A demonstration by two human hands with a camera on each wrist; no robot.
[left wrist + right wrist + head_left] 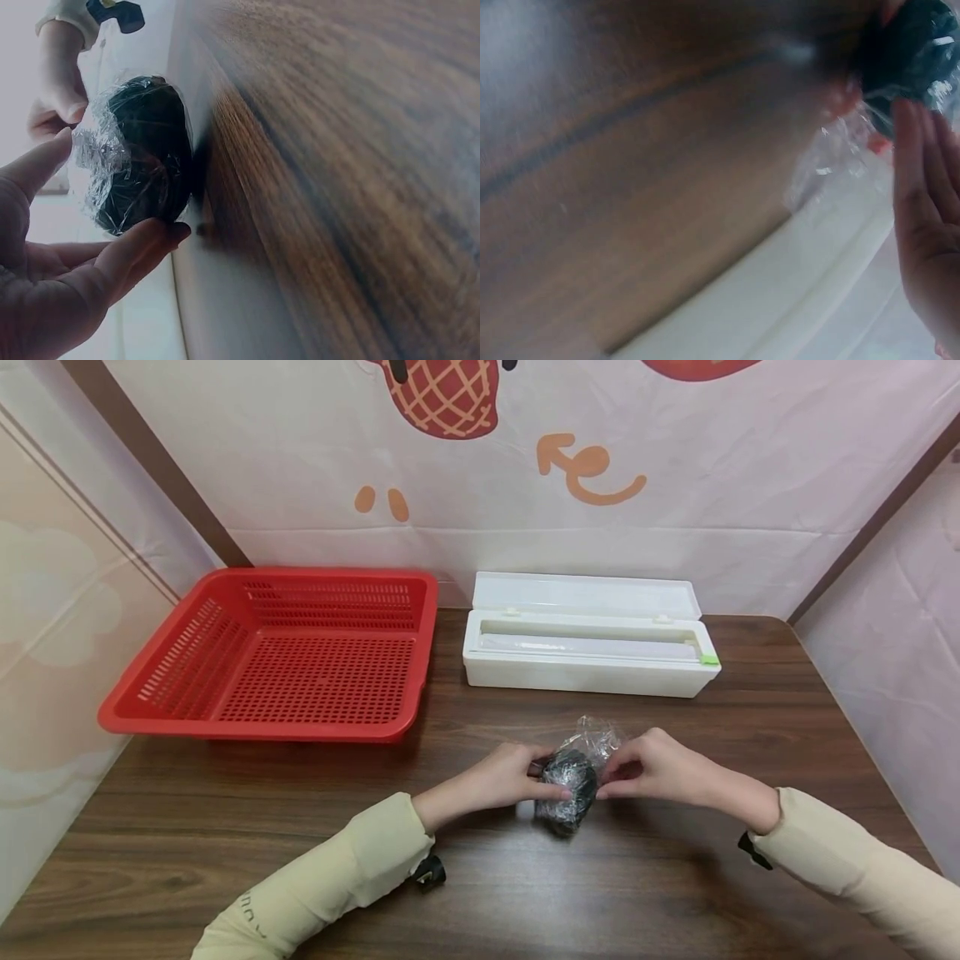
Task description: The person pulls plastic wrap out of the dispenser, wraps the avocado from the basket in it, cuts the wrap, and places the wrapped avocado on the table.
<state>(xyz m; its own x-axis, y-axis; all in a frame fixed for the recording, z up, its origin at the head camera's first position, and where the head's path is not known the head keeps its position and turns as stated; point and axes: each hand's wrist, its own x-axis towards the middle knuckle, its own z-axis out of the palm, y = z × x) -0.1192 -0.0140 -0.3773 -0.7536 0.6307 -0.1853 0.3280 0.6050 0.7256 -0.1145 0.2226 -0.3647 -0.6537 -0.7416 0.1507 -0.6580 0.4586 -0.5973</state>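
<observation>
A dark, rounded thing (pixel 566 787) wrapped in clear cling film (pixel 597 737) sits at the middle of the table; its kind is hidden by the wrap. My left hand (pixel 504 779) holds it from the left, thumb over the top and fingers along the far side. In the left wrist view the dark thing (pixel 156 127) shows between thumb and fingers, with crumpled film (pixel 101 159) over it. On its right side my right hand (pixel 660 770) pinches the film between thumb and fingertips. Loose film (pixel 829 161) hangs beside the right hand (pixel 930 210) in the right wrist view.
An open white cling film box (pixel 592 677) with a roll inside stands at the back, its lid raised. To the left is a red plastic basket (pixel 262 727). A printed cloth (pixel 300 460) hangs behind the brown wooden table (pixel 375 910).
</observation>
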